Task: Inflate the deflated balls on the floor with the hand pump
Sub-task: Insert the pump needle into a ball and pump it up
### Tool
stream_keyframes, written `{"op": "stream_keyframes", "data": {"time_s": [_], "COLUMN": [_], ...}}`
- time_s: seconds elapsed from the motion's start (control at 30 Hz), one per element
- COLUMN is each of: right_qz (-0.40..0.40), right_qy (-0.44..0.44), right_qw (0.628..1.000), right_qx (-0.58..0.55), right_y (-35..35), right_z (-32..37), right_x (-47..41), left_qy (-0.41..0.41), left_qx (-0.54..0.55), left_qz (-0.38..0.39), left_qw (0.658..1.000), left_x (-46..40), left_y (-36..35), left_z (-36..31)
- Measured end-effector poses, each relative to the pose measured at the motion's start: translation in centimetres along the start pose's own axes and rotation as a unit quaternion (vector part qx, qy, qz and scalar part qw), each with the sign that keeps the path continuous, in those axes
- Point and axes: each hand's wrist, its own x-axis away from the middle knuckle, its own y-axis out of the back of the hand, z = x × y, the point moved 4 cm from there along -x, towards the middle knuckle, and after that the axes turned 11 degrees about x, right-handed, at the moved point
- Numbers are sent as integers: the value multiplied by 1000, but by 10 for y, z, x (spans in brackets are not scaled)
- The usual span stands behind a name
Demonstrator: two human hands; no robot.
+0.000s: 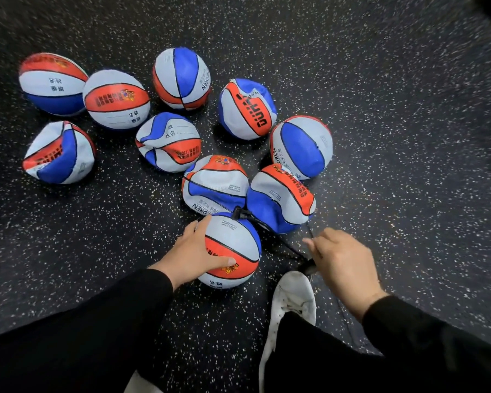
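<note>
Near the floor's (380,109) bottom edge, head view: most of the hand pump (306,266) is hidden. Only a dark blurred bit shows just above the white shoe (291,302) toe, under the right hand (342,268). Pump body and handle can't be made out. Right hand is curled, knuckles up, fingers closed around something at the pump's top; the grip itself is covered by the hand, so I can't tell exactly which part it holds. Black hose (278,236) runs from there up-left to a black nozzle (240,214) seated on top of the near ball (236,245); mid-hose is thin and hard to trace.

Left hand (194,251) is spread flat over the near ball's left side, fingers straight, thumb across the orange panel, pressing rather than clasping. That ball looks round and full, with orange, white and blue panels and black seams; its underside is out of sight.

Nine more balls (167,141) cluster beyond it toward the floor's middle and left side. Most are dented or creased, several touching each other. Print on them is partly legible, upside down. Both black sleeves (111,330) are cut off by the frame's bottom edge. Frame corners are motion-smeared.
</note>
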Motion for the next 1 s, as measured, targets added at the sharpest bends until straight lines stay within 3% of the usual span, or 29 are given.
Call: {"op": "stream_keyframes", "data": {"time_s": [0.1, 0.27, 0.4, 0.57, 0.7, 0.8, 0.87, 1.0], "right_qz": [19, 49, 19, -34, -10, 14, 26, 59], "right_qy": [22, 42, -30, -23, -63, 15, 40, 1], "right_qw": [999, 998, 999, 999, 998, 1000, 999, 998], "right_qx": [18, 8, -13, -22, -10, 9, 20, 10], "right_y": [-40, -47, 0, 52, 3, -36, -43, -34], "right_z": [16, 13, -16, -15, -7, 16, 19, 1], "right_x": [20, 15, -16, -43, -10, 18, 15, 2], "left_qy": [1, 10, 6, 4, 6, 12, 12, 11], "left_qx": [-3, -1, -4, -4, 0, -4, -6, -2], "left_qz": [4, -2, 0, -9, -4, 2, 4, 3], "left_qw": [1000, 1000, 1000, 1000, 1000, 1000, 1000, 1000], "left_x": [2, 1, 2, 1, -1, -1, 0, 2], "left_y": [0, 0, -1, -2, 0, 0, 0, 0], "left_z": [0, 1, 1, 1, 1, 5, 6, 4]}}
